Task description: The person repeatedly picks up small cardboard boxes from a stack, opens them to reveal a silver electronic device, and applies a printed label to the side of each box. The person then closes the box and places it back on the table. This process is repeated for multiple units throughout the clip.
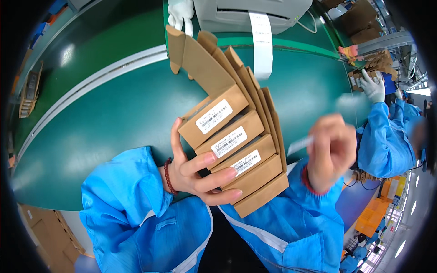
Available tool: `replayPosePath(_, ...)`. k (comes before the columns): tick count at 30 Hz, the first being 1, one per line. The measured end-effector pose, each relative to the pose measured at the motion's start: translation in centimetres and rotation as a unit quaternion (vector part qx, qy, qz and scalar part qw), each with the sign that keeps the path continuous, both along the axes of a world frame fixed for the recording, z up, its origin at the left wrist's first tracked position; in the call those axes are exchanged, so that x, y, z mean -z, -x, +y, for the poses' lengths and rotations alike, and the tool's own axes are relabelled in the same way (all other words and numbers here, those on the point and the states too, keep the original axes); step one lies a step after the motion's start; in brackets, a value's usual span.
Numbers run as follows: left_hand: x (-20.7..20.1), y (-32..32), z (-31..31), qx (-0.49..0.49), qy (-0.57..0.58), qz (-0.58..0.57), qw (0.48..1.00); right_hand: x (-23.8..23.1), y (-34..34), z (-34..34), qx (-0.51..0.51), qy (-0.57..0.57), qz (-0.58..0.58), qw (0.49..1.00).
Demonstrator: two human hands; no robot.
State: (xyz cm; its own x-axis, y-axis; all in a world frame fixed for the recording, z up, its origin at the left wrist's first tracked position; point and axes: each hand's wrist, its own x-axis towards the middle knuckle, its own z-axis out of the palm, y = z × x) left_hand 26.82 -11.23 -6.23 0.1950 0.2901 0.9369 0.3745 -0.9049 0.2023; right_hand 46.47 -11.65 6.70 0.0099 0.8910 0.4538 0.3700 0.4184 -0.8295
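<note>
My left hand [195, 177] grips a row of several small brown cardboard boxes [261, 177], its fingers spread across their front ends. The flaps of the boxes stand up and fan out at the far side. White printed labels [214, 116] sit on the three farthest boxes; the two nearest my body show plain cardboard. To the right of the row, apart from it, my right hand [331, 148] is closed in a pinch on a small white label [299, 145]. Motion blurs this hand and the label somewhat.
A green table [114, 109] lies beneath the boxes. At its far side stands a grey printer [291, 7] with a paper label strip [262, 50] hanging out, beside a white glove [181, 16]. On the right, a co-worker's gloved hand [374, 87] is near other cartons.
</note>
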Motion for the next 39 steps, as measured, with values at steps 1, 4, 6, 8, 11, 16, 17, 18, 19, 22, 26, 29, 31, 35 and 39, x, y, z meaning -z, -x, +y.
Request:
replayPosePath(1, 0.0, -0.2, 0.1, 0.001, -0.002, -0.010, 1.000, -0.5, 0.2, -1.0, -0.027, 0.008, -0.036, 0.999)
replayPosePath(4, -0.2, -0.7, 0.2, 0.009, -0.002, -0.034, 0.999, -1.3, 1.3, -2.7, -0.032, 0.079, -0.063, 0.994)
replayPosePath(6, -0.1, -0.6, 0.2, 0.019, 0.006, -0.028, 0.999, -2.1, 1.6, -2.9, -0.039, 0.134, -0.097, 0.985)
replayPosePath(8, -0.2, -0.5, 0.3, 0.022, 0.009, -0.026, 0.999, -2.5, 1.8, -2.6, -0.058, 0.148, -0.139, 0.977)
replayPosePath(11, -0.2, -0.4, 0.2, 0.013, 0.009, -0.017, 1.000, -2.7, 2.7, -2.5, -0.063, 0.169, -0.175, 0.968)
replayPosePath(16, -0.3, -0.5, 0.3, 0.009, 0.004, -0.016, 1.000, -3.0, 2.9, -2.3, -0.062, 0.182, -0.204, 0.960)
replayPosePath(17, -0.3, -0.5, 0.3, 0.007, 0.003, -0.014, 1.000, -3.0, 3.0, -2.2, -0.062, 0.183, -0.206, 0.959)
replayPosePath(18, -0.3, -0.6, 0.3, 0.008, 0.003, -0.013, 1.000, -3.0, 3.0, -2.3, -0.060, 0.179, -0.209, 0.960)
replayPosePath(19, -0.3, -0.6, 0.4, 0.009, 0.001, -0.013, 1.000, -2.8, 3.0, -2.3, -0.057, 0.174, -0.211, 0.960)
replayPosePath(22, -0.3, -0.9, 0.6, 0.008, -0.007, -0.021, 1.000, -2.1, 2.7, -2.2, -0.073, 0.118, -0.246, 0.959)
replayPosePath(26, 0.0, -0.9, 0.3, -0.009, -0.006, -0.027, 1.000, -2.9, 2.5, -1.4, -0.079, 0.109, -0.377, 0.917)
replayPosePath(29, 0.2, -0.7, 0.2, -0.022, -0.003, -0.025, 0.999, -2.7, 1.1, 0.7, 0.059, 0.096, -0.338, 0.934)
replayPosePath(31, 0.0, -1.2, 0.4, 0.001, -0.009, -0.025, 1.000, -2.7, -1.3, 3.5, 0.123, 0.079, -0.242, 0.959)
replayPosePath(35, -0.1, -0.4, 0.7, 0.008, -0.016, 0.024, 1.000, 2.0, -6.1, 11.3, 0.074, 0.024, -0.205, 0.976)
replayPosePath(39, 0.0, -0.2, 0.6, 0.016, -0.011, 0.021, 1.000, 5.0, -6.9, 14.8, 0.021, 0.018, -0.166, 0.986)
